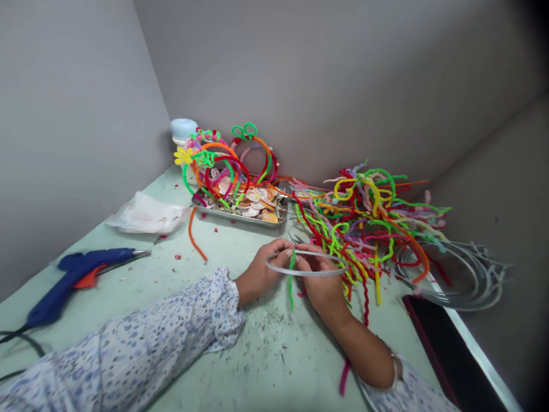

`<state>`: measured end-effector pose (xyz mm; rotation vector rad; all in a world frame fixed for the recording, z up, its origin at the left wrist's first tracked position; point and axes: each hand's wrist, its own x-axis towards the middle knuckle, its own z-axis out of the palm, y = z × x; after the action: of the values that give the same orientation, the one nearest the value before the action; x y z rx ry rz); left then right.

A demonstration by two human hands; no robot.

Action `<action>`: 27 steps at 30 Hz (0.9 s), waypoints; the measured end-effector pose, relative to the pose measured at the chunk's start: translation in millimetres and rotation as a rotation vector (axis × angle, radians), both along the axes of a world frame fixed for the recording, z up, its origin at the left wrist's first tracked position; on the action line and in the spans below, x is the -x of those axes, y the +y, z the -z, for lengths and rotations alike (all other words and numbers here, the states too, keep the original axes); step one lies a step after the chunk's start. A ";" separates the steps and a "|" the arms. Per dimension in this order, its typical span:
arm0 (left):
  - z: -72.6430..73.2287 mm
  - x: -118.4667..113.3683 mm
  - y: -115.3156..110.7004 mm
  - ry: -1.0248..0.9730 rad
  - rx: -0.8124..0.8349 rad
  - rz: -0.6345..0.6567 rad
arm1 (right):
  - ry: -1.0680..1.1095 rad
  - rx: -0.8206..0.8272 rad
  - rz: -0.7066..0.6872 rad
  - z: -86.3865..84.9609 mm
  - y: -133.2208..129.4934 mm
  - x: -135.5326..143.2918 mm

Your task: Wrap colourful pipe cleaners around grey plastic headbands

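A thin grey-white headband hoop (315, 273) is held level between my two hands over the table. My left hand (268, 266) is closed on the hoop's left side, fingers pinched near a green pipe cleaner (291, 286). That pipe cleaner crosses the hoop and its loose end hangs down below it. My right hand (321, 280) is closed round the hoop from the right, its fingertips beside the green strand. The hoop partly covers the fingers of both hands.
Behind my hands, a metal tray (257, 220) holds shells, with colourful headbands (218, 166) on it. Right are piled pipe cleaners (360, 217), clear hoops (454, 286) and a dark phone-like slab (450, 349). Left lie a blue glue gun (64, 283) and a plastic bag (148, 214).
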<state>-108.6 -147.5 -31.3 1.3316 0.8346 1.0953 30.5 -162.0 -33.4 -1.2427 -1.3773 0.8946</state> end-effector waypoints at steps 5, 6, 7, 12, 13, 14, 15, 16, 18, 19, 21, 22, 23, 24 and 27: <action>0.7 0.2 2.5 0.020 -0.017 -0.022 | -0.099 -0.024 -0.001 -3.1 -1.5 -3.0; 1.0 0.0 2.8 0.021 -0.019 -0.027 | -0.109 -0.029 -0.002 -2.9 -1.5 -3.7; 1.2 -0.1 3.1 0.018 -0.018 -0.031 | -0.115 -0.031 -0.006 -2.7 -1.5 -4.3; 0.4 0.4 2.6 -0.025 0.024 -0.023 | -0.109 -0.058 -0.003 -3.6 -1.1 -4.7; 0.2 0.6 2.4 -0.032 0.030 -0.023 | -0.112 -0.080 0.004 -4.4 -1.2 -4.4; 0.1 0.9 2.3 -0.034 0.031 -0.025 | -0.115 -0.102 0.011 -5.3 -1.3 -4.2; 0.0 1.1 2.3 -0.036 0.030 -0.028 | -0.119 -0.119 0.014 -6.1 -1.5 -4.0; -0.1 1.2 2.3 -0.036 0.030 -0.028 | -0.123 -0.126 0.013 -6.7 -1.7 -3.8; -0.7 1.4 2.4 -0.039 0.032 -0.024 | -0.117 -0.112 0.009 -6.6 -1.8 -3.8; -1.3 1.4 2.4 -0.038 0.036 -0.020 | -0.111 -0.098 0.008 -6.0 -1.6 -3.9; -3.0 1.2 2.4 -0.032 0.039 -0.019 | -0.100 -0.080 0.015 -3.8 -0.8 -4.7; -3.9 1.1 2.4 -0.026 0.037 -0.023 | -0.102 -0.079 0.022 -2.5 -0.3 -5.2; -4.7 0.8 2.6 -0.019 0.033 -0.030 | -0.116 -0.081 0.028 -1.3 0.3 -5.9; -5.3 0.4 2.9 -0.016 0.027 -0.035 | -0.140 -0.084 0.035 -0.2 0.7 -6.5; -5.7 -1.3 4.4 -0.041 0.017 -0.025 | -0.194 -0.093 0.061 2.0 1.1 -8.1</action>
<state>-107.3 -143.1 -25.6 1.2837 0.8307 1.1293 38.5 -160.9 -35.4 -1.3191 -1.5078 0.6736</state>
